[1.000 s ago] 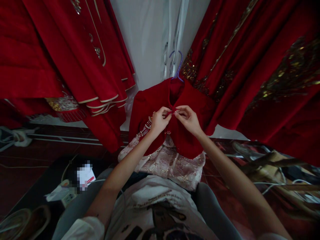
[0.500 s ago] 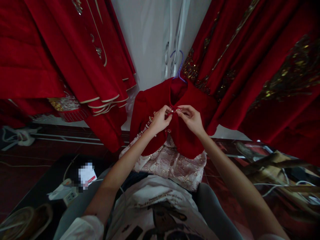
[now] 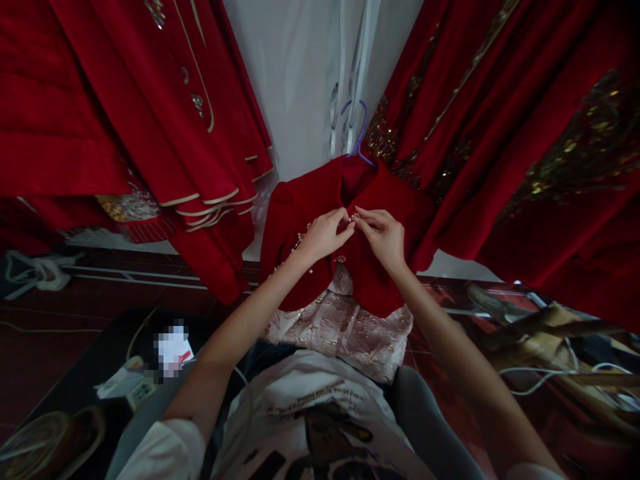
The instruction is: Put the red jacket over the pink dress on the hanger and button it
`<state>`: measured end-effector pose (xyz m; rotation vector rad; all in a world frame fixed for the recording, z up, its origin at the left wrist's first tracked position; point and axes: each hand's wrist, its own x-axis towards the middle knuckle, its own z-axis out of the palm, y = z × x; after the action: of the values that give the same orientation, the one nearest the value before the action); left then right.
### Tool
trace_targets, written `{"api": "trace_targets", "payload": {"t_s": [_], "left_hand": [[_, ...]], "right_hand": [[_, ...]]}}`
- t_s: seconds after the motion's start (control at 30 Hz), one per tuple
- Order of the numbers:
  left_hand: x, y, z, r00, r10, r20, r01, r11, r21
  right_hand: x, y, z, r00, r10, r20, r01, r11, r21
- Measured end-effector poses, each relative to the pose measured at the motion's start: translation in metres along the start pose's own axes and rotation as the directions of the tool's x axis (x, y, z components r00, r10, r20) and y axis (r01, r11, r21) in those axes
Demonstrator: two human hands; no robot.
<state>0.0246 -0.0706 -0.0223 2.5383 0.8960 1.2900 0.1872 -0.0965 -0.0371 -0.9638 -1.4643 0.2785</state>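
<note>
It's dim in here, the light greyish and the corners dark. A plain white wall (image 3: 290,80) rises ahead, with slim, pale upright bars (image 3: 342,53) in front of it. Glossy dark-red floor tiles (image 3: 47,310) run below; on the left, a thin white rail (image 3: 135,281) lies low, beyond a flat black surface (image 3: 65,393).

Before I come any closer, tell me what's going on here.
A seated person works at the front opening of a red jacket on a purple hanger. The right hand pinches a small beaded ornament below the neckline; the left hand is close beside it, its exact grip unclear. Pale pink fabric shows beneath the jacket.
</note>
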Motion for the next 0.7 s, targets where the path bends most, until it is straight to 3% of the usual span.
{"api": "trace_targets", "payload": {"t_s": [0.1, 0.23, 0.43, 0.7], "left_hand": [[0.0040, 0.0042, 0.0007, 1.000, -0.004, 0.004, 0.004, 0.998, 0.062], [0.0056, 0.0073, 0.0024, 0.999, -0.039, -0.021, 0.041, 0.993, 0.113], [0.0069, 0.0063, 0.0013, 0.999, -0.039, -0.012, 0.040, 0.993, 0.107], [0.0073, 0.0048, -0.0031, 1.000, 0.001, 0.007, -0.002, 0.997, 0.081]], "right_hand": [[-0.0026, 0.0005, 0.0022, 0.997, 0.073, -0.030, -0.070, 0.994, 0.089], [-0.0023, 0.0017, 0.0029, 0.997, 0.059, -0.042, -0.056, 0.995, 0.077], [0.0037, 0.0033, -0.0026, 0.991, 0.121, 0.062, -0.131, 0.974, 0.185], [0.0053, -0.0016, -0.0060, 0.980, 0.171, 0.106, -0.193, 0.949, 0.250]]}}
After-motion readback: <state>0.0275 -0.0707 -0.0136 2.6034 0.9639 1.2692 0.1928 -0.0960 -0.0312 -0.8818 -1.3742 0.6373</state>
